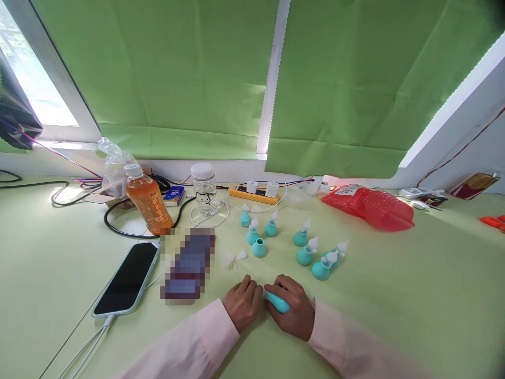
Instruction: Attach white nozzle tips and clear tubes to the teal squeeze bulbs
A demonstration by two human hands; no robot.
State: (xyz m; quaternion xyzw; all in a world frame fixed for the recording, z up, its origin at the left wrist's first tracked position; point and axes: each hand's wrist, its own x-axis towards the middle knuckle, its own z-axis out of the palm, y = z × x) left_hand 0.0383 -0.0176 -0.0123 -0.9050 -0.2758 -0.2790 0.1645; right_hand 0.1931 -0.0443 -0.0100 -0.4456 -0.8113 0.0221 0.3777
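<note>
My right hand point(292, 311) lies on the table with its fingers wrapped round a teal rubber bulb point(277, 302). My left hand point(242, 302) is curled closed right beside it, knuckles up, touching the bulb's left end; what its fingers hold is hidden. Just beyond my hands stand several teal bulbs with white tips point(305, 255), and one teal bulb without a tip point(259, 247). Two loose white tips point(233, 258) lie on the table left of that bulb.
A phone point(127, 278) on a cable lies at left beside a blurred flat object point(188, 266). Behind stand an orange drink bottle point(149, 205), a clear jar with a white lid point(204, 188), a yellow power strip point(253, 193) and a red plastic bag point(370, 206).
</note>
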